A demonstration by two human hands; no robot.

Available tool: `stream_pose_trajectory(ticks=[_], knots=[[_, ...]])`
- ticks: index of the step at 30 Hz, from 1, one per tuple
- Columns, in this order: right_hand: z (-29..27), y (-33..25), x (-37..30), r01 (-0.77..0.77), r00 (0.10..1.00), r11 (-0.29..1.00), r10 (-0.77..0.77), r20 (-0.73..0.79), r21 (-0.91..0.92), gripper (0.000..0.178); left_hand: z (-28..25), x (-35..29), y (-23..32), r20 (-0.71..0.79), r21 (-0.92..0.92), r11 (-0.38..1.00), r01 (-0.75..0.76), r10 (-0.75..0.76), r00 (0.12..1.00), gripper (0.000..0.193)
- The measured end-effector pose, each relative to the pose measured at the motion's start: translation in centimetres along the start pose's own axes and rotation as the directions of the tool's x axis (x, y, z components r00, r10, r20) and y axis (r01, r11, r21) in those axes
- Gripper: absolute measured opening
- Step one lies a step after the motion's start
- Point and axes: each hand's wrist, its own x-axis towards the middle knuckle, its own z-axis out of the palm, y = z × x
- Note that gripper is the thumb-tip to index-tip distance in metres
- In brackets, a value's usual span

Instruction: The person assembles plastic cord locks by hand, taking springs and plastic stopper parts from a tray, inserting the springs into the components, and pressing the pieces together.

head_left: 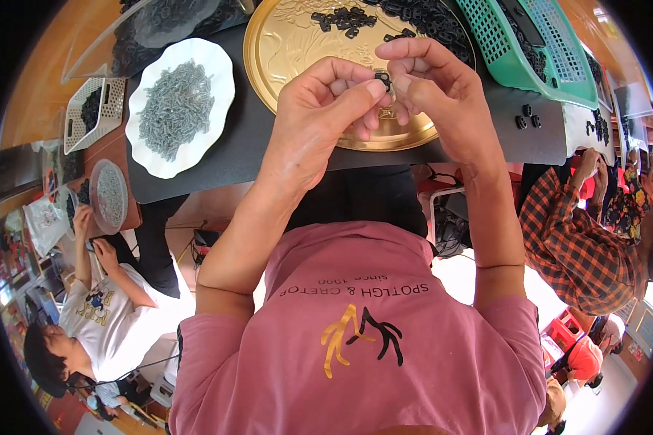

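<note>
My left hand (319,112) pinches a small black plastic part (382,77) between thumb and forefinger, over the near side of a round gold tray (270,38). Close against it, my right hand (442,98) has its thumb and fingers curled in at the part. Whatever sits between those right fingertips is hidden or too small to name. Loose black plastic parts (348,20) lie on the tray beyond my hands, with a denser heap (439,25) at its far right.
A scalloped white dish (223,90) of small grey translucent pieces (173,109) stands left. At right are a green basket (497,61) and several black parts (528,117) on the dark table mat (250,156). A white basket (115,109) sits farther left. People work on both sides.
</note>
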Motion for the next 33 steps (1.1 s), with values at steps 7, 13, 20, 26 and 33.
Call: stream_pose_trajectory(ticks=[7, 13, 20, 26, 33], knots=[[-0.04, -0.38, -0.16, -0.012, 1.000, 0.999, 0.011, -0.019, -0.048, 0.029, -0.11, 0.01, -0.12, -0.006, 0.006, 1.000, 0.003, -0.003, 1.000, 0.012], [0.02, -0.38, -0.17, -0.010, 1.000, 0.999, 0.009, -0.007, -0.049, 0.029, -0.19, 0.02, -0.24, 0.001, 0.003, 1.000, 0.008, -0.008, 1.000, 0.011], [-0.09, -0.38, -0.13, -0.013, 1.000, 0.998, 0.012, -0.002, -0.062, 0.029, -0.35, 0.06, -0.31, 0.003, 0.028, 1.000, 0.000, 0.000, 1.000, 0.012], [-0.10, -0.17, -0.26, -0.027, 1.000, 0.998, 0.027, -0.001, -0.058, 0.030, -0.19, -0.06, -0.29, 0.014, 0.041, 0.999, 0.007, -0.008, 1.000, 0.013], [-0.18, -0.69, -0.18, -0.028, 1.000, 0.996, 0.027, -0.004, -0.084, 0.032, -0.28, 0.13, -0.27, -0.004, 0.049, 0.999, 0.009, -0.008, 1.000, 0.013]])
